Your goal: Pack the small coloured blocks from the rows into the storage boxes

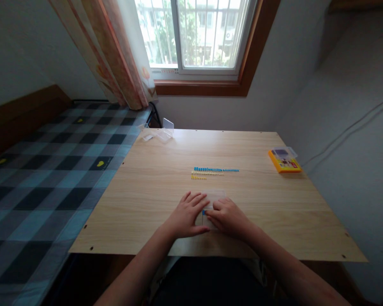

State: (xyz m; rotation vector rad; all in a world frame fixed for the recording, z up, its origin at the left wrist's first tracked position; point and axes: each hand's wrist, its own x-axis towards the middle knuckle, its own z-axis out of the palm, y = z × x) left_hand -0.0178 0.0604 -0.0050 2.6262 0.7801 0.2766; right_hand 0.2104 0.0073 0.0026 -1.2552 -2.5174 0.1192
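Note:
A clear plastic box (215, 195) lies open on the table in front of me, its lid side pointing away. My left hand (189, 216) rests at the box's left side with fingers spread, steadying against its edge. Over the box, my right hand (227, 216) is closed, thumb and fingers drawn together. At its fingertips shows a small blue piece (204, 212), at the box's left part; the fingers partly cover it. Just beyond the box, small pieces lie in rows: a blue row (210, 169), a pale row (207, 173) and a shorter yellow row (198, 178).
Other clear plastic boxes (164, 135) stand open at the table's far left corner. An orange and yellow box (284, 163) with a clear lid on top sits near the right edge. The wooden table (140, 178) borders a bed with a checked cover (83, 157).

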